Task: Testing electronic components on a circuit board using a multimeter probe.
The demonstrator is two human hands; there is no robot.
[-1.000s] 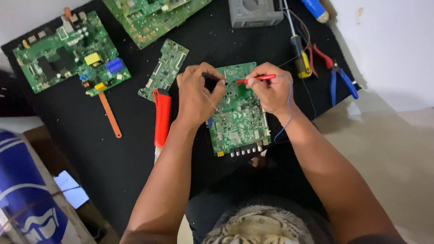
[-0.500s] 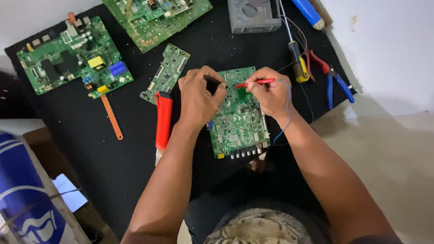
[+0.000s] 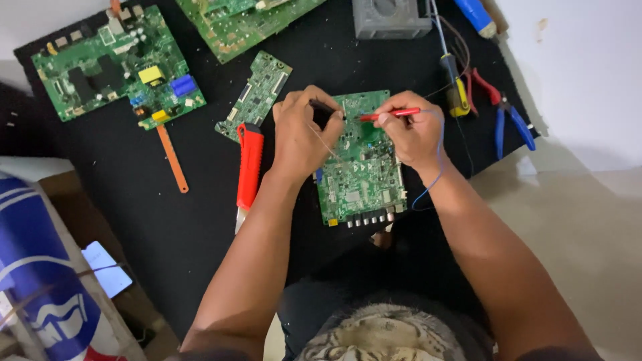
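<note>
A green circuit board [image 3: 361, 177] lies on a black mat [image 3: 167, 220] in front of me. My left hand [image 3: 301, 137] rests on the board's upper left corner and grips a thin black probe [image 3: 326, 108], whose tip points at the board. My right hand [image 3: 411, 134] sits on the upper right part of the board, pinching a red probe [image 3: 391, 115] that points left. The two probe tips are close together over the board's top edge. A blue wire [image 3: 435, 170] loops around my right wrist.
A red-handled utility knife [image 3: 249, 167] lies left of the board, a narrow green board [image 3: 255, 95] above it. Two larger boards [image 3: 117, 63] [image 3: 244, 20] lie at the back. Blue-handled pliers [image 3: 508, 120], a yellow-and-black screwdriver [image 3: 456, 90] and a grey box [image 3: 391, 17] are at the right.
Both hands have stayed on the board with the probes. The view has shifted slightly; the hands' positions barely differ.
</note>
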